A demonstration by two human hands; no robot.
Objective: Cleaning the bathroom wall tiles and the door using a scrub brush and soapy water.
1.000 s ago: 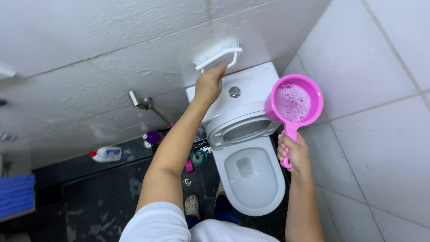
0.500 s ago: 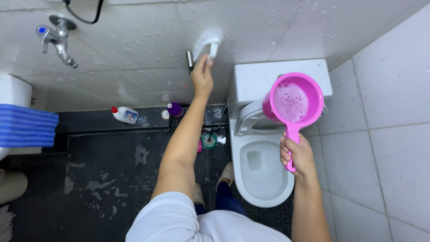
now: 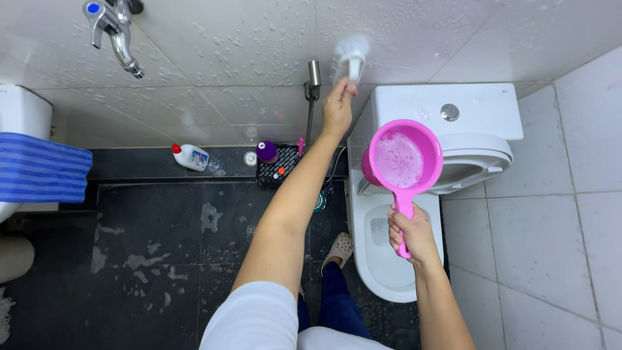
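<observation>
left hand (image 3: 337,110) grips brush (image 3: 352,53) — bristles blurred | right hand (image 3: 411,234) holds scoop (image 3: 403,159)

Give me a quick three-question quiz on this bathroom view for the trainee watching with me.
1. True or false: the left hand presses a white brush against the tiled wall.
2. What does the right hand hold? A) a blue towel B) a pink scoop with foam inside C) a white bottle
3. Fill in: the scoop is held by its handle above the open ______.

Key
1. True; the brush head meets the wet wall, left of the cistern.
2. B; the hand's grip closes on the handle.
3. Toilet; its bowl lies directly under the scoop.
</observation>
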